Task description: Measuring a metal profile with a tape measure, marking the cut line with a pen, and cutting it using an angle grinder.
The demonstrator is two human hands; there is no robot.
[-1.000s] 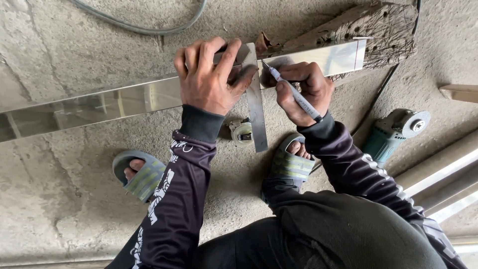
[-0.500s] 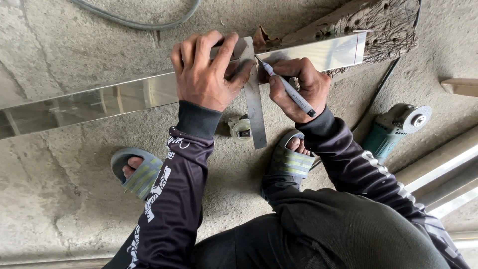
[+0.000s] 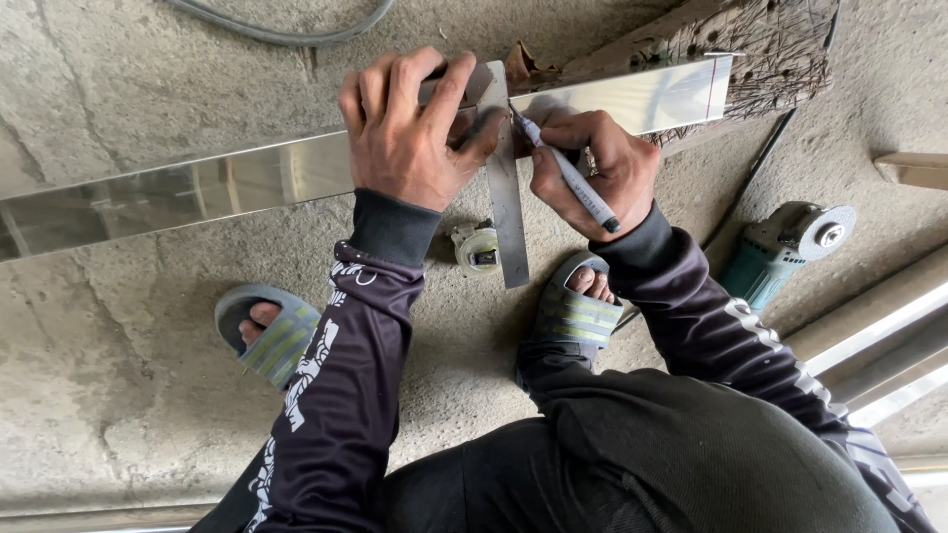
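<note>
A long shiny metal bar lies across the concrete floor, its right end resting on a weathered wood block. My left hand presses a steel try square down on the bar, the blade pointing toward me. My right hand grips a grey marker pen, its tip touching the bar right beside the square's blade. A thin red line crosses the bar near its right end.
A small tape measure lies on the floor by the square's blade. A teal angle grinder rests at the right, its cord running up. Metal profiles lie at lower right, a hose at the top. My sandalled feet flank the square.
The marker tip has moved up along the square's blade toward the bar's far edge. My left hand keeps the square pressed in place.
</note>
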